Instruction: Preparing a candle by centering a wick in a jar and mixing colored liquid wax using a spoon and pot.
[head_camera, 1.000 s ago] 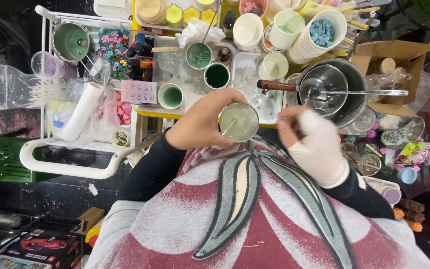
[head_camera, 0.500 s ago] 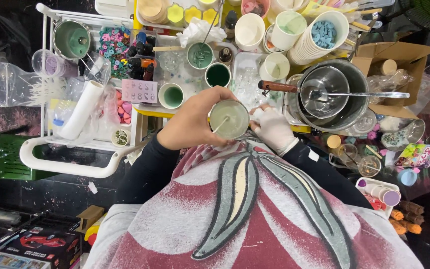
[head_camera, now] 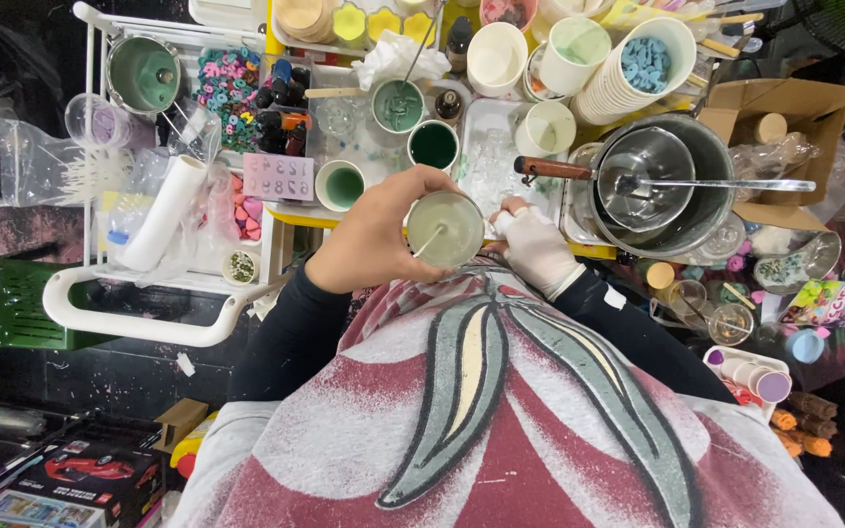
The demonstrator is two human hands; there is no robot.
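Head view: nearest is the person's lap in a red/grey printed top w/ black sleeves. Just above it, frame centre, the bare left hand (head_camera: pixel 380 238) wraps round a small glass jar (head_camera: pixel 445 229), firm hold; jar is full of pale green-cream wax w/ a thin wick stick (head_camera: pixel 429 242) leaning in it. At 3 o'clock of the jar, touching its rim, the white-gloved right hand (head_camera: pixel 537 249) is curled narrow; can't tell what, if anything, it pinches. Farther, at 12 o'clock: small cup w/ light green wax (head_camera: pixel 340 186), cup of dark green (head_camera: pixel 433 145), cup of grey-green w/ a stirrer (head_camera: pixel 398 105). At 2 o'clock a big metal pot (head_camera: pixel 706 186) holds a smaller steel pan w/ a wooden handle (head_camera: pixel 552 168). Far at 1 o'clock a stack of white cups (head_camera: pixel 638 73) topped w/ blue pieces. At 10 o'clock a white cart (head_camera: pixel 139 303) w/ a green-lined pot (head_camera: pixel 144 75). Vs 0.5 s ago: gloved hand has drawn in closer to the jar, fingers more folded; jar and left hand barely moved.
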